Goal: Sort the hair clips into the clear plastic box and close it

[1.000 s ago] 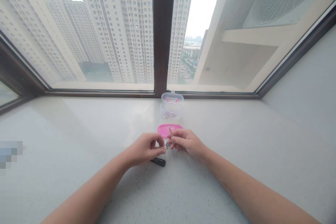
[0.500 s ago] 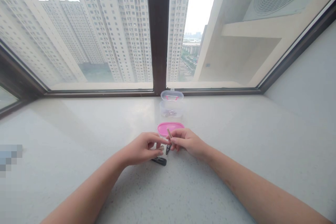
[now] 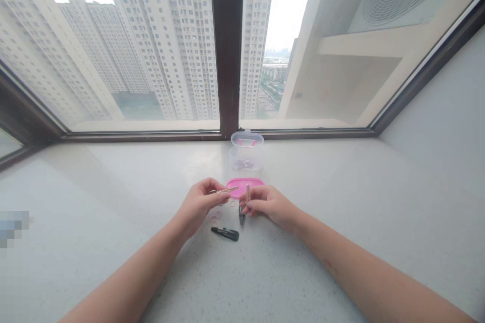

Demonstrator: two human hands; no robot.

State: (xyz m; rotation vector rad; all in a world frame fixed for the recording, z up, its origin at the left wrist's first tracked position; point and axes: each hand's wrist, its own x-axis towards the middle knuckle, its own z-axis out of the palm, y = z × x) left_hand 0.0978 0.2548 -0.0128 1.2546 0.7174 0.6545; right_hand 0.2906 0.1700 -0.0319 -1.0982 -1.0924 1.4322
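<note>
From my remote seat I see the dark window frame (image 3: 229, 60) rising behind the pale windowsill (image 3: 333, 176), and the clear plastic box (image 3: 246, 154) standing near it, lid up. The pink oval tray (image 3: 242, 182) lies between that box and the hands. My left hand (image 3: 202, 202) pinches a slim pale strip (image 3: 229, 190), its long axis running rightward toward the other hand; my right hand (image 3: 270, 202) pinches an upright strip (image 3: 248, 193), roughly crosswise to the first, near it but apart. One black hair clip (image 3: 226, 233) lies on the sill, this side of the fingers, mostly left to right and nearer the left wrist. A second black clip (image 3: 241, 218) sits just under the right fingers; I cannot tell whether they grip it. Smallest, a few pinkish round pieces (image 3: 214, 219) rest beside the left hand.
</note>
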